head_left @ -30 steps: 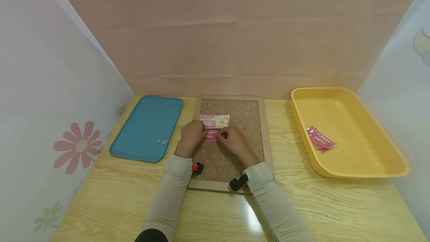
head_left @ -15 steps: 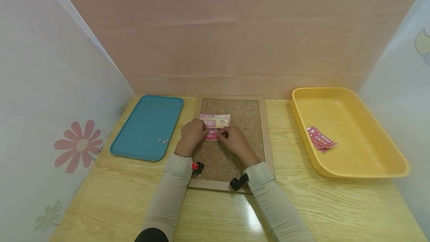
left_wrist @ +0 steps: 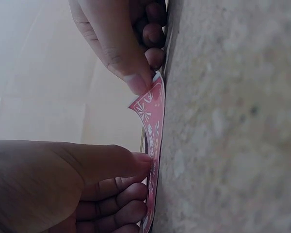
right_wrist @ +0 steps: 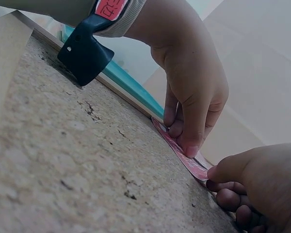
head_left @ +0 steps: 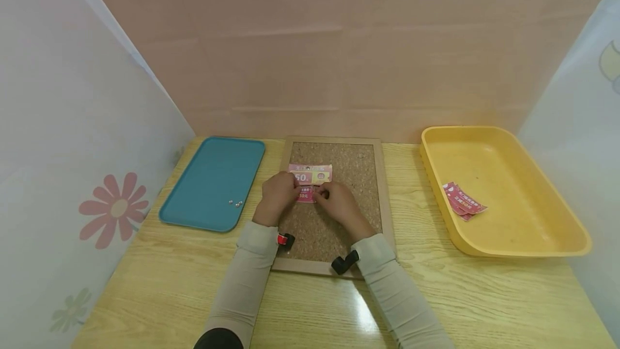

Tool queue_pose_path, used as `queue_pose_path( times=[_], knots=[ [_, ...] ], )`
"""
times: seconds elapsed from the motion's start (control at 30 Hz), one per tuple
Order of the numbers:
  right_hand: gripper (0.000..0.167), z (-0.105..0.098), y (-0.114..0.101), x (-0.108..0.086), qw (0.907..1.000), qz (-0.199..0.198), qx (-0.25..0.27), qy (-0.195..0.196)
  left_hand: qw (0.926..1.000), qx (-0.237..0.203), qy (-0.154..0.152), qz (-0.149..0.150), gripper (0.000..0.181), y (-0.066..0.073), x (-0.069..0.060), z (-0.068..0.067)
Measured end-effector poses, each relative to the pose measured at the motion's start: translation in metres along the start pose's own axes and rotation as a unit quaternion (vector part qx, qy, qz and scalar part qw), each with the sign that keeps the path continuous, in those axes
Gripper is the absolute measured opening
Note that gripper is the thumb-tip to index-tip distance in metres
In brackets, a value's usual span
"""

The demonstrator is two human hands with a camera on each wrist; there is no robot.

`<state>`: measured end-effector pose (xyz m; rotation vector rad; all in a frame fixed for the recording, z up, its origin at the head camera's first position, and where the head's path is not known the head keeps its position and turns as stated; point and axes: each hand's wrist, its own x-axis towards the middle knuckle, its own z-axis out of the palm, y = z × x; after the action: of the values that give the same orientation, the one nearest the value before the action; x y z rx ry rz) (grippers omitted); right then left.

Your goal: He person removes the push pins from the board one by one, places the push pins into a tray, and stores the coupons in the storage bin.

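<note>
On the framed cork board (head_left: 356, 163) lies a pink coupon (head_left: 321, 178) with a yellow part; a small round dot shows at its top edge. Just below it is a smaller red coupon (head_left: 306, 194). My left hand (head_left: 277, 194) pinches the red coupon's left end. The right hand (head_left: 341, 204) holds its other end between thumb and fingers. In the left wrist view the red coupon (left_wrist: 154, 116) bends, with one corner raised under the right thumb. Seen from the right wrist, the coupon (right_wrist: 184, 154) lies close along the cork, both thumbs on it.
A blue tray (head_left: 213, 182) at the left carries small shiny pieces (head_left: 234, 203) near its front right corner. To the right stands a yellow bin (head_left: 523, 203), with overlapping red coupons (head_left: 462, 201) at its left side. All rest on a wooden table (head_left: 310, 306).
The hands and the red coupon stay almost where they were. The whole head view has shifted very slightly.
</note>
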<state>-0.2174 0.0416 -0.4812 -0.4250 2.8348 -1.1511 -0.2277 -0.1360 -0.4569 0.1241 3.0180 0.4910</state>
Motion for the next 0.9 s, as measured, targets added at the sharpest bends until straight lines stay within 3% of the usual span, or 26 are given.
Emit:
queue_pose_path(
  times=[0.33,0.57,0.9],
  knots=[
    [0.015,0.000,0.001,0.000,1.0000,0.003,-0.002,0.000,1.0000,-0.007,0.000,0.000,0.026,-0.001,0.000,-0.002],
    [0.014,0.002,0.003,0.001,1.0000,-0.003,-0.005,0.005,0.9990,-0.045,0.003,-0.007,0.019,-0.002,-0.002,-0.005],
    [0.012,-0.003,0.003,-0.004,0.9996,0.005,0.025,0.011,0.9956,-0.086,0.038,-0.002,0.019,0.001,-0.011,-0.020]
  ],
)
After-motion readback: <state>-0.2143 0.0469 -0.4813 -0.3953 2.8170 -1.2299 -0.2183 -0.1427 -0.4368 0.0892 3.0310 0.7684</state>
